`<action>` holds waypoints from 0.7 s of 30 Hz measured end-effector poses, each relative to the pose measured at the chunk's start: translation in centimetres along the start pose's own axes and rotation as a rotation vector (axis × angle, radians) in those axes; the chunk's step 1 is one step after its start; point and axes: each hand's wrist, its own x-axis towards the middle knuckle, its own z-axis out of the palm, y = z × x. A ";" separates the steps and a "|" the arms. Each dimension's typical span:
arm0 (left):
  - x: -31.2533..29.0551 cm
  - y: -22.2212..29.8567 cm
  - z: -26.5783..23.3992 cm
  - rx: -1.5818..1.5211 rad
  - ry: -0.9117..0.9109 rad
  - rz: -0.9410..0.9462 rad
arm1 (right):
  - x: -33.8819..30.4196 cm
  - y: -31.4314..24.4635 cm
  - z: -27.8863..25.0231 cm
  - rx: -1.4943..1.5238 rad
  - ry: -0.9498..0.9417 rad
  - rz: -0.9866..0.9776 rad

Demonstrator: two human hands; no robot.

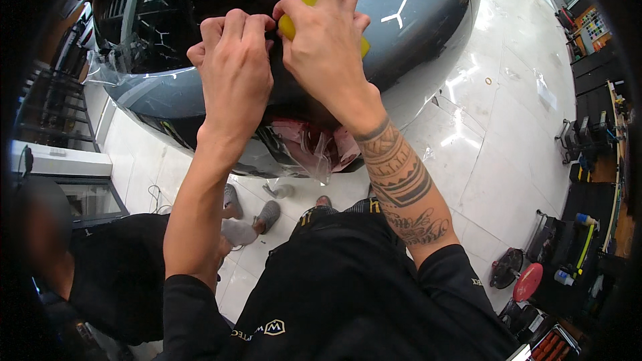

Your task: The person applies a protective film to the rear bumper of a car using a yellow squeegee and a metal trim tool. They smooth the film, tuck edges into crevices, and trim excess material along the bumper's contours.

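Note:
My right hand (326, 47) grips a yellow squeegee-like pad (287, 27), which shows between and beside the fingers against the car's dark surface. Just to its left, my left hand (237, 70) is closed with bent fingers at the same dark panel; its fingertips are hidden, so what they pinch cannot be made out. Both hands lie over the glossy grey-black car (428, 30). Below them, a reddish light (344, 147) sits in the bodywork, with loose clear film (322, 164) hanging over it. More clear film (110, 67) bunches at the car's left side.
At the lower left a person in a black shirt (120, 274) is close beside me. A clear bottle (279, 191) rests on the pale tiled floor (495, 107) under the car. Along the right stand tool racks (588, 127) and a red round-topped stool (528, 282).

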 end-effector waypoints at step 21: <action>-5.3 -1.6 0.7 -0.409 0.217 -0.261 | -2.0 -3.9 -0.4 -0.152 -0.180 0.130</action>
